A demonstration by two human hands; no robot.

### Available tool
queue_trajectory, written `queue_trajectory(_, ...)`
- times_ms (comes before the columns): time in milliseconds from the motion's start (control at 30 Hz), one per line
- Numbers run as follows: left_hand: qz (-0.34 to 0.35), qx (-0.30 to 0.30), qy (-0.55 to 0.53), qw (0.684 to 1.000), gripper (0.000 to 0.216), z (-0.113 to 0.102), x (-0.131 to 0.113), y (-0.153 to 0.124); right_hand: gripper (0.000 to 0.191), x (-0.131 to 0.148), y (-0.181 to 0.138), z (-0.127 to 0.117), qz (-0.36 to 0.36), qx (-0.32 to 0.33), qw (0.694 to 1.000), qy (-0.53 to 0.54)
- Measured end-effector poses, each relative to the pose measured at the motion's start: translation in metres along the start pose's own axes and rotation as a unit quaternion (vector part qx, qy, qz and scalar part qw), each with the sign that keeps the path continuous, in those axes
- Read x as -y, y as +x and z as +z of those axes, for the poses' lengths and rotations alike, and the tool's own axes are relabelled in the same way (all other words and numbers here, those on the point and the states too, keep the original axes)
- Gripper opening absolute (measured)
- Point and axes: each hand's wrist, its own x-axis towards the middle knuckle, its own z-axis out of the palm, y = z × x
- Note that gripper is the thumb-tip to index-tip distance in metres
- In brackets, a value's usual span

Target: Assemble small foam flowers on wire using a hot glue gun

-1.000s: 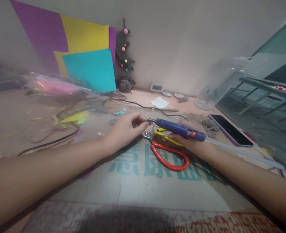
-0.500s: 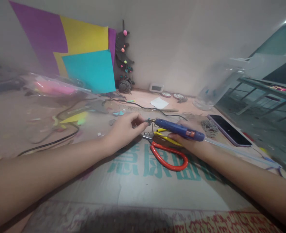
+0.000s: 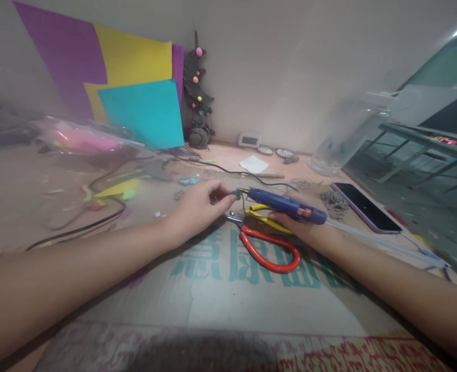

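Note:
My right hand (image 3: 290, 219) is closed around a blue hot glue gun (image 3: 277, 202), with a long clear glue stick (image 3: 375, 238) trailing from its back. The gun's nozzle points left, close to a small dark grey piece (image 3: 236, 195) pinched between the thumb and fingers of my left hand (image 3: 205, 204). I cannot tell what this piece is, or whether the nozzle touches it. A thin grey strand hangs below the pinch. Under the hands lie red-handled scissors (image 3: 270, 266) and a tool with yellow handles (image 3: 269, 221), partly hidden by my right hand.
To the right are a coil of grey cord (image 3: 334, 204), a phone (image 3: 365, 206) and a clear plastic jug (image 3: 350, 137). Behind stand coloured sheets (image 3: 141, 113) and a dark tree-shaped decoration (image 3: 197, 93). A black cable (image 3: 232, 169) crosses the table, with scraps at left.
Both hands keep nearly the same pose. The glue gun's tip and the small grey piece remain close together; the view has shifted very slightly.

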Motion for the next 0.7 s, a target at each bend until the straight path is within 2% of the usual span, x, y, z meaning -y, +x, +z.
queue_trajectory(300, -0.003, -0.009, -0.009, 1.0, 0.017, -0.0002, 0.0002, 0.0002, 0.027, -0.0016, 0.0005, 0.002, 0.01, -0.013, 1.0, -0.023)
queue_trajectory(700, -0.01, -0.012, -0.022, 1.0, 0.017, -0.0006, -0.0003, -0.0003, 0.025, 0.0001, 0.0005, 0.0026, 0.022, -0.02, 1.0, -0.002)
